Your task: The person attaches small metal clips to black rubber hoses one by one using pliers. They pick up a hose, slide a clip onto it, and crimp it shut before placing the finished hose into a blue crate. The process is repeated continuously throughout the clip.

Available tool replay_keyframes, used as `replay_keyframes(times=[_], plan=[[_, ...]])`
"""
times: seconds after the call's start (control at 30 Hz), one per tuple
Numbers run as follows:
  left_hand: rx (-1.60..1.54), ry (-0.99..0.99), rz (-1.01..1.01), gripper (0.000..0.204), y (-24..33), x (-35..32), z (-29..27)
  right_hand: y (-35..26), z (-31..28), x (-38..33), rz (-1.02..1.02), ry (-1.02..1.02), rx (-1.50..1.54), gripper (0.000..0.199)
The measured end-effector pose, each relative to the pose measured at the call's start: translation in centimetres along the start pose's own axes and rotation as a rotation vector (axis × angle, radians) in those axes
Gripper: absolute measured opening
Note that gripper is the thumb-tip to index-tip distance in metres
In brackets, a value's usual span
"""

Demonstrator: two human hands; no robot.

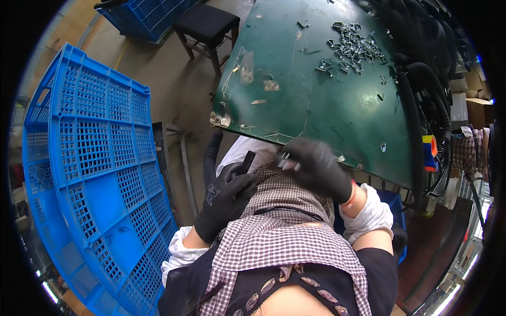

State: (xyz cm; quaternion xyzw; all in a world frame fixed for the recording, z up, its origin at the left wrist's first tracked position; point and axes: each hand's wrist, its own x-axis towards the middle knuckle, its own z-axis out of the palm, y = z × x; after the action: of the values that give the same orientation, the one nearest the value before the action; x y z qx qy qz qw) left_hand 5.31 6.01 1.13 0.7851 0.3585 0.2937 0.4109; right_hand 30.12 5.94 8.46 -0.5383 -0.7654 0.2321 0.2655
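The left hand (227, 196) has its gloved fingers closed on a black strip (246, 162) that juts beyond them. The right hand (318, 167) pinches a shiny metal piece (285, 160) — blurred — at its fingertips. Beyond those fingers, metal clips (352, 46) lie heaped on the green table (348, 118); a blue crate (104, 196) stands left of both hands.

The flat bench (337, 108) was dark green, the bent metal clips (354, 48) on it silver, the plastic lattice crate (108, 197) left of it blue. Before it, gloved left hand (225, 196) and right hand (315, 166) were black, the apron (295, 243) checked brown-and-white.
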Motion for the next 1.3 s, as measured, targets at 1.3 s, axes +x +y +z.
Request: replay_keyframes(times=[1.3], plan=[[0.108, -0.103, 0.168, 0.036, 1.4, -2.0, -0.6, -0.1, 0.7, 0.2, 0.355, -0.381, 0.695, 0.030]])
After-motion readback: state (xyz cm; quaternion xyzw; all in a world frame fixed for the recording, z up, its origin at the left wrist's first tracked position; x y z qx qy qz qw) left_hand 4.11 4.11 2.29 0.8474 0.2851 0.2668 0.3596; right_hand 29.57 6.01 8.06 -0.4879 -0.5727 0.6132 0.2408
